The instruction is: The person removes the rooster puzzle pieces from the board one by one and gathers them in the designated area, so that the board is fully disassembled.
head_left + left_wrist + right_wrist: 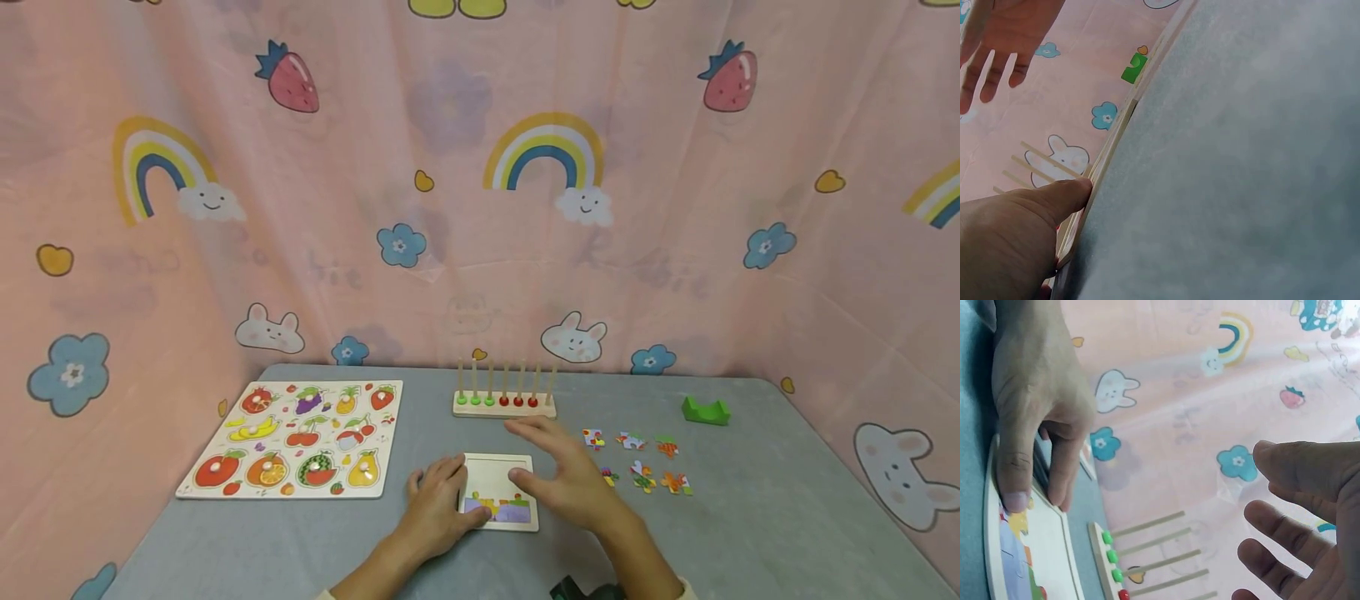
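A small wooden jigsaw tray [489,477] lies on the table, its near part filled with purple, yellow and green pieces. My left hand [435,512] holds the tray at its left side, with the thumb on the near left corner and the fingers along the left edge. In the right wrist view that thumb [1016,501] presses on the joined pieces [1017,556]. Raised over the tray's right side, my right hand [566,479] has its fingers and thumb spread apart, nothing between them. Several loose jigsaw pieces [643,477] lie right of it, one partly hidden by this hand.
Behind the tray stands a wooden peg rack [504,406] with green and red beads. A fruit peg puzzle board [288,442] is at the left. A green notched block [706,411] sits at the back right. A patterned pink curtain [465,292] hangs behind the table.
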Tool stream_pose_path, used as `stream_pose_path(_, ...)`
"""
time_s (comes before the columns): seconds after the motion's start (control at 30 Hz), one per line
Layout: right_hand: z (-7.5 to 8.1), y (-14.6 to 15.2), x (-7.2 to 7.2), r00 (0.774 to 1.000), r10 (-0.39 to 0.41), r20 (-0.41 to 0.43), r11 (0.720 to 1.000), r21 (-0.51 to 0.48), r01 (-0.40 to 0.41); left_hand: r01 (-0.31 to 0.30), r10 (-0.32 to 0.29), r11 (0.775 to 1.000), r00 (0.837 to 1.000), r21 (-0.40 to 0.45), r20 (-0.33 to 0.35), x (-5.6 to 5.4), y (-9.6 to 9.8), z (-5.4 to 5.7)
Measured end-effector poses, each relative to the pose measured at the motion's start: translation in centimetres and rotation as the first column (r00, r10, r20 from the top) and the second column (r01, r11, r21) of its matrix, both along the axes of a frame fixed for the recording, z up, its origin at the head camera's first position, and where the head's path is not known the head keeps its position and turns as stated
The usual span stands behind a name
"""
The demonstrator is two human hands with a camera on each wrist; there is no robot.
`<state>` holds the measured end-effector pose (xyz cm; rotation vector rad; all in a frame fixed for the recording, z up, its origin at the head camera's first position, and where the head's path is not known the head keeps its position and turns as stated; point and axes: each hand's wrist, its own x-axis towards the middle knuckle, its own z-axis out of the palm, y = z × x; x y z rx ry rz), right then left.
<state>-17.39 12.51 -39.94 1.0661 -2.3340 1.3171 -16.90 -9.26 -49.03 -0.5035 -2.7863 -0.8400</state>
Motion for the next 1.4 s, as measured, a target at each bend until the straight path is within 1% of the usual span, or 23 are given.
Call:
stream_pose_path(0.2, -1.3, -0.9, -0.5, 1.0, 0.017, 0.003, 1.0, -0.005, -0.017, -0.002, 0.002, 1.0, 1.0, -0.005, -0.002, 0.0, 0.1, 0.0)
stream_pose_path(0.37, -2.6, -1.5, -0.9, 0.999, 0.038, -0.001, 0.999, -0.03, -0.038, 0.001, -0.001, 1.0, 1.0, -0.009, -0.031, 0.1, 0.3, -0.2)
stream_pose_path(0.43, -3.1, -1.6, -1.0, 0.999, 0.043, 0.011, 0.998, -0.042, -0.043, 0.001, -0.001, 1.0, 0.999, -0.01, -0.039, 0.1, 0.3, -0.2)
stream_pose_path(0.57, -3.7, -2.0, -1.0, 0.998, 0.048, 0.044, 0.998, -0.052, -0.046, 0.001, -0.001, 1.0, 0.999, -0.01, -0.034, 0.1, 0.3, -0.2)
stream_pose_path(0.77, -4.9, -2.4, -1.4, 0.994, 0.058, 0.097, 0.998, -0.033, -0.055, -0.003, 0.003, 1.0, 0.999, -0.013, -0.042, 0.2, 0.2, -0.2)
stream_pose_path(0.83, -5.4, -2.6, -1.6, 0.993, 0.063, 0.102, 0.998, -0.024, -0.06, -0.007, 0.006, 1.0, 0.999, -0.015, -0.047, 0.2, 0.2, -0.1)
stream_pose_path(0.87, -5.5, -2.7, -1.7, 0.993, 0.067, 0.101, 0.998, -0.025, -0.065, -0.007, 0.007, 1.0, 0.999, -0.017, -0.05, 0.2, 0.2, 0.0)
stream_pose_path(0.93, -5.1, -2.9, -1.4, 0.993, 0.078, 0.09, 0.997, -0.027, -0.076, -0.006, 0.005, 1.0, 0.998, -0.018, -0.057, 0.2, 0.1, 0.0)
stream_pose_path(1.03, -5.6, -3.2, -1.5, 0.993, 0.088, 0.076, 0.996, -0.033, -0.086, -0.004, 0.003, 1.0, 0.997, -0.021, -0.074, 0.2, 0.1, 0.1)
stream_pose_path(1.1, -5.8, -3.3, -1.5, 0.991, 0.091, 0.094, 0.996, -0.026, -0.089, -0.005, 0.003, 1.0, 0.997, -0.022, -0.079, 0.2, 0.0, 0.1)
stream_pose_path(1.17, -6.9, -3.3, -2.0, 0.989, 0.086, 0.118, 0.996, -0.013, -0.085, -0.004, 0.002, 1.0, 0.997, -0.023, -0.078, 0.2, 0.0, 0.1)
stream_pose_path(1.2, -7.2, -3.2, -2.1, 0.988, 0.086, 0.128, 0.996, -0.005, -0.086, -0.002, 0.0, 1.0, 0.997, -0.024, -0.075, 0.2, 0.0, 0.1)
stream_pose_path(1.4, -7.5, -3.1, -2.1, 0.979, 0.069, 0.194, 0.996, 0.037, -0.078, 0.035, -0.036, 0.999, 0.998, -0.023, -0.043, -0.1, -0.5, 0.1)
